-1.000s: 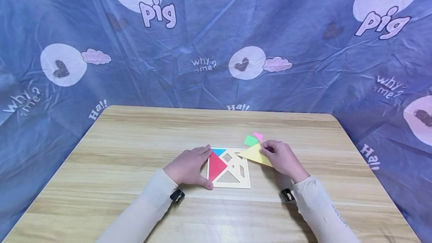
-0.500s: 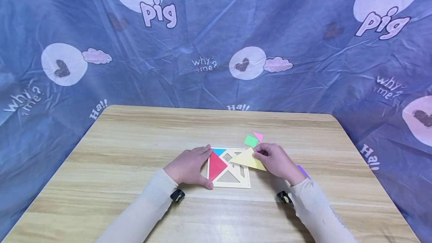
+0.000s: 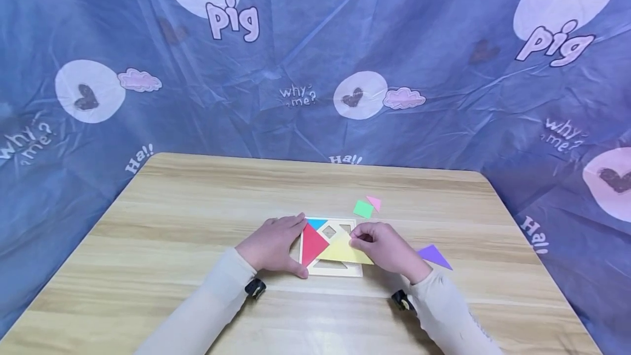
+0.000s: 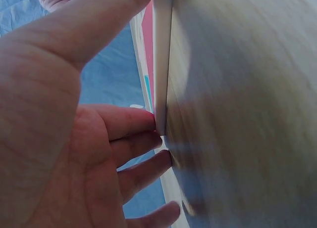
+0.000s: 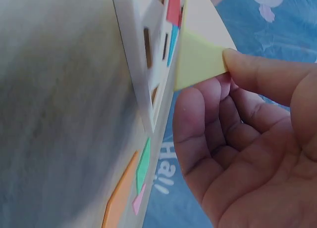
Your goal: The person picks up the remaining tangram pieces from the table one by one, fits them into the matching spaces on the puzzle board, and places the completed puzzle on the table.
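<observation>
A pale tangram tray lies on the table, with a red triangle and a blue triangle in its left part. My left hand holds the tray's left side between the thumb at the near corner and the fingers at the far corner. Between thumb and forefinger, my right hand pinches a yellow triangle by one corner. In the right wrist view the yellow triangle stands apart from the tray, tilted above it. From the head it covers part of the tray's cut-outs.
Beyond the tray, a green square and a pink triangle lie side by side. A purple triangle is right of my right wrist. An orange piece shows only in the right wrist view. Blue printed cloth hangs behind the table.
My right hand has carried the yellow triangle left and nearer, over the middle of the tray. The purple triangle has come out from behind my right arm. My left hand keeps its hold.
</observation>
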Tool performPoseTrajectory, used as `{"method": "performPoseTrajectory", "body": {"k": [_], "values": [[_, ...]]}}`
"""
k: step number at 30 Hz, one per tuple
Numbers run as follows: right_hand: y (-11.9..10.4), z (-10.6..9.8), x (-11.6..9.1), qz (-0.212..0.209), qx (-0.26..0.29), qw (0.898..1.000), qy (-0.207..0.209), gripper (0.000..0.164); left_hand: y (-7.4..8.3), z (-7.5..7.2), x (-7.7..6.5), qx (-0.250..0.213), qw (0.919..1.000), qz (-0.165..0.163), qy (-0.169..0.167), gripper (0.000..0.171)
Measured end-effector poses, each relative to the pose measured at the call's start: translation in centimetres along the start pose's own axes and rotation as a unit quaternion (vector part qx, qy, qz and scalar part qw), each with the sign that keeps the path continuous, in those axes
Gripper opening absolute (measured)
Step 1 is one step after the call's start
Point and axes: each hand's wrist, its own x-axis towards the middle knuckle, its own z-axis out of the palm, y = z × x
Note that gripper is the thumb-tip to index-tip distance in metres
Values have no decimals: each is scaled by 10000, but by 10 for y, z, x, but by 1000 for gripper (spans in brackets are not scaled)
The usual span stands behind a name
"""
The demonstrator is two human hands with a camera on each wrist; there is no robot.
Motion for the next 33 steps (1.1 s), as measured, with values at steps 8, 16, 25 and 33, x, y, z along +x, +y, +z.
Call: {"method": "performPoseTrajectory", "body": {"k": [8,16,25,33], "values": [[-4,12,0,-245,-214,9995,6,8,-1,1,1,73,10000,50,41,115],[-8,17,0,-295,-429,9986,80,8,-1,1,2,-1,10000,-15,-38,115],[-10,21,1,-376,-555,9977,39,8,-1,0,3,5,10000,0,-37,116],[-9,24,4,-404,-525,9978,54,4,-1,-1,4,62,10000,-36,-61,116]]}}
